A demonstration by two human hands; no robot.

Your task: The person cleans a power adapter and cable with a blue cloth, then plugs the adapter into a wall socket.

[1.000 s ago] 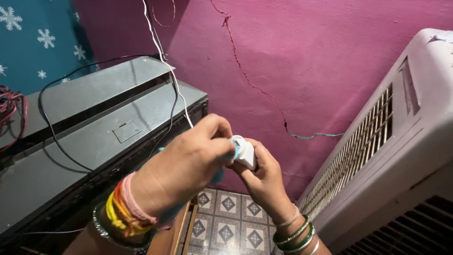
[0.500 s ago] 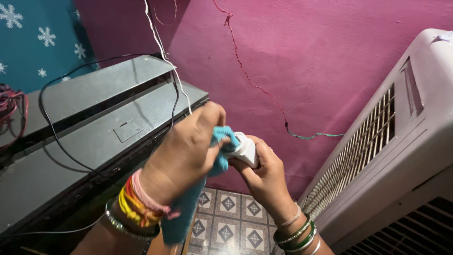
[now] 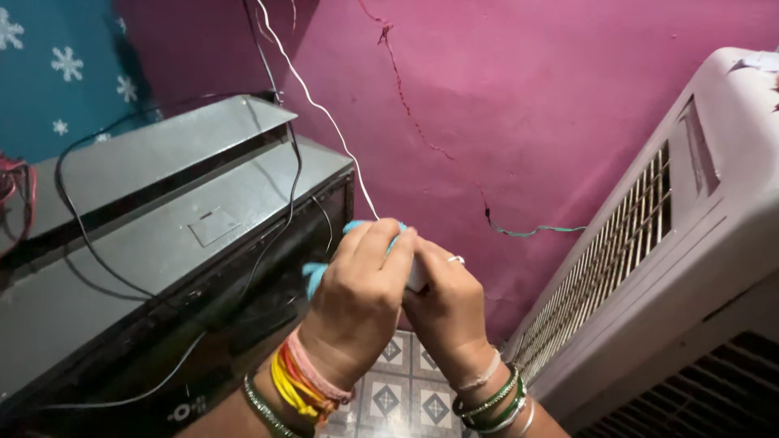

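The left hand gripped a light blue cloth over a white plug adapter clasped in the right hand. A white cord ran off toward 11 o'clock, with an air cooler at 3 o'clock.

A soft, fuzzy teal cloth is showing at nine o'clock of the smooth white plastic plug. The grey box at nine o'clock is looking like matt, dusty metal. The cooler at three o'clock is showing smooth, faintly glossy plastic. The pink wall is looking rough and matt.
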